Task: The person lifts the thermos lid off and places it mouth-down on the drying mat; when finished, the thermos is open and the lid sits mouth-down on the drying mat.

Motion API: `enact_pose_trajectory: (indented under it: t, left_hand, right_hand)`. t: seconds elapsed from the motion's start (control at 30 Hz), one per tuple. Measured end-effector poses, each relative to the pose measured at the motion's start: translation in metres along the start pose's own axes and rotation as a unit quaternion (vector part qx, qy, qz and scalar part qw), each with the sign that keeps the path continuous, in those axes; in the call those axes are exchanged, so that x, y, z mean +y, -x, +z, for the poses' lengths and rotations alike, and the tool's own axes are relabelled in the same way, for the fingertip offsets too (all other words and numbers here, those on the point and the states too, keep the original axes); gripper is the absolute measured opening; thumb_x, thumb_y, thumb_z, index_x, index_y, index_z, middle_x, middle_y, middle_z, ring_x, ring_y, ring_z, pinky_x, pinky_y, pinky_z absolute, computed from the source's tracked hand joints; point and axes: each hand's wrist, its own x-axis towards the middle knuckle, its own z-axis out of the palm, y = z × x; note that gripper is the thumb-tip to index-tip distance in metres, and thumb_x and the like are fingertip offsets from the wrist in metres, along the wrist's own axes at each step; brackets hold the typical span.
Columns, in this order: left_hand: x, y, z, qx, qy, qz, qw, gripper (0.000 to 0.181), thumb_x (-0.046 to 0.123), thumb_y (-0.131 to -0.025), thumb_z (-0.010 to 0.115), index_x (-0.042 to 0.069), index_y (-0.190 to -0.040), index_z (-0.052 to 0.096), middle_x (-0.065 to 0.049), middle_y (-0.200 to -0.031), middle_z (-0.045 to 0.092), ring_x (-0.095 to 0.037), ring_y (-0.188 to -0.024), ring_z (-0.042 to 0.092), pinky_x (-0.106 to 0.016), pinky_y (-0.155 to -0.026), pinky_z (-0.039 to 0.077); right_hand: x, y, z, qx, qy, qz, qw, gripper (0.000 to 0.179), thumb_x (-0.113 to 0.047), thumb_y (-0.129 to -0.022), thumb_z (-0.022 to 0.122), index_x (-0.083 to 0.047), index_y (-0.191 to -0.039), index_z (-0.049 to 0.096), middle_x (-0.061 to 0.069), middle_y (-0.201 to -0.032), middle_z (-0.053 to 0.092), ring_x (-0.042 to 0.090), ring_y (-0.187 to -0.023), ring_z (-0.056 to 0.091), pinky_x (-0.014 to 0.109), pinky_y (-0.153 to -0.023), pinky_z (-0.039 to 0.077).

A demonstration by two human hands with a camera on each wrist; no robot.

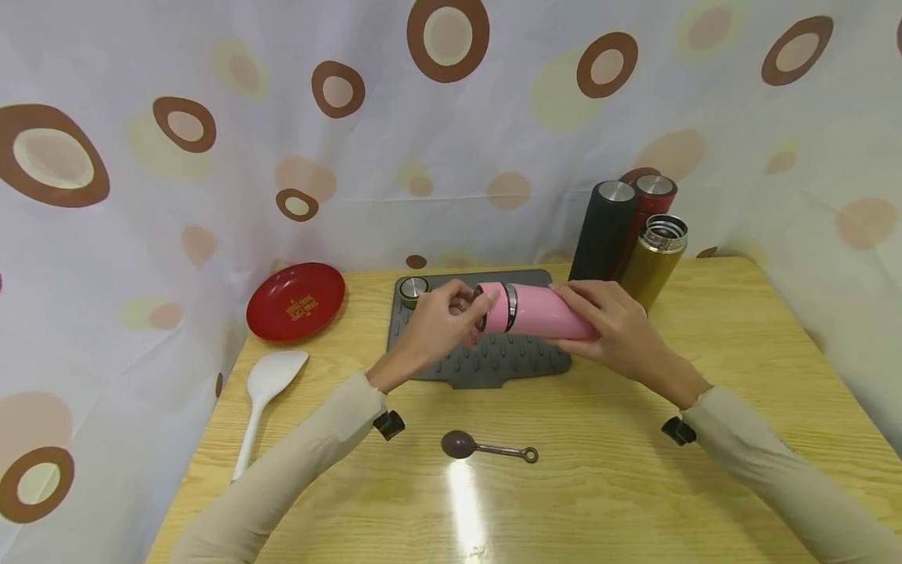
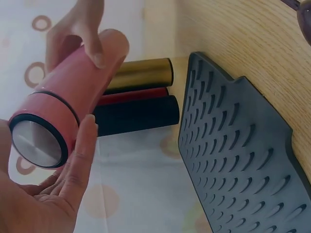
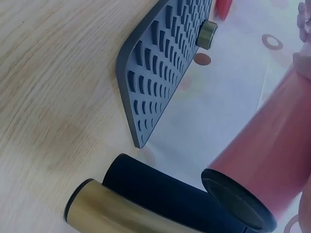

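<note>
Partly, hands (image 1: 611, 323) hide pink flask (image 1: 546, 309).

Head view, upper right: a red bottle (image 1: 654, 204) is mostly hidden. The right-wrist frame's right edge crops the pink bottle (image 3: 272, 148).
</note>
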Motion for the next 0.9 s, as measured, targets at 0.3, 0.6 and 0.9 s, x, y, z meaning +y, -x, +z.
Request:
enact_pose_trajectory:
  t: [0.3,0.6,0.9]
  left_hand:
    - [-0.002,0.0,0.013,0.059,0.031,0.127,0.9897,0.052,0.019,-0.104,0.066,0.005,-0.148,0.043,-0.016,-0.146,0.054,-0.029,-0.114,0.069,-0.032,-0.067,0.062]
    - [-0.017,0.002,0.006,0.02,-0.227,0.363,0.9035,0.078,0.006,-0.092,0.081,0.011,-0.153,0.033,-0.021,-0.164,0.027,-0.031,-0.142,0.05,-0.032,-0.098,0.056]
    - [-0.023,-0.001,-0.004,0.047,-0.216,0.415,0.8823,0.066,0.0,-0.092,0.079,0.006,-0.147,0.046,-0.022,-0.152,0.048,-0.031,-0.137,0.056,-0.03,-0.101,0.056]
  right_hand:
    - [-0.002,0.002,0.004,-0.002,-0.005,0.019,0.9998,0.079,-0.071,-0.101,0.049,-0.003,-0.138,0.066,0.024,-0.123,0.066,0.043,-0.109,0.062,0.062,-0.089,0.056]
    - [-0.002,0.0,0.001,0.018,-0.031,0.034,0.9988,0.076,-0.067,-0.1,0.056,-0.002,-0.139,0.064,0.026,-0.124,0.064,0.045,-0.109,0.06,0.061,-0.089,0.053]
    - [-0.004,0.001,0.001,0.012,-0.046,0.034,0.9983,0.077,-0.067,-0.099,0.056,-0.003,-0.14,0.064,0.025,-0.126,0.065,0.043,-0.111,0.061,0.06,-0.09,0.054]
